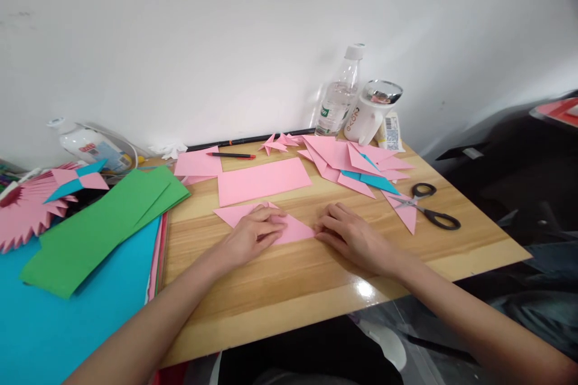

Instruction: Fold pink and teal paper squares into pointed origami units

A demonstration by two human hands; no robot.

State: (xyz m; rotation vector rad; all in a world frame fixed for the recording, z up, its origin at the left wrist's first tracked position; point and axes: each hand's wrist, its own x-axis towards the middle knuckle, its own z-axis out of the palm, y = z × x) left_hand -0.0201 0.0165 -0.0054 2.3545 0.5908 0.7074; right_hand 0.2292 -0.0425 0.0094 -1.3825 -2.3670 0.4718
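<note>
A pink folded paper triangle (295,230) lies on the wooden table (289,289) in front of me. My left hand (251,236) lies flat on top of it, fingers stretched and pressing the paper down. My right hand (350,234) rests on the table at the triangle's right tip, fingers bent slightly and touching the paper's edge. Just behind lies a flat pink rectangle of paper (262,180).
Scissors (427,204) lie at the right beside a heap of folded pink and teal pieces (352,162). A water bottle (339,96) and white mug (368,113) stand at the back. Green (99,222) and blue sheets (67,313) cover the left. A pen (231,156) lies behind.
</note>
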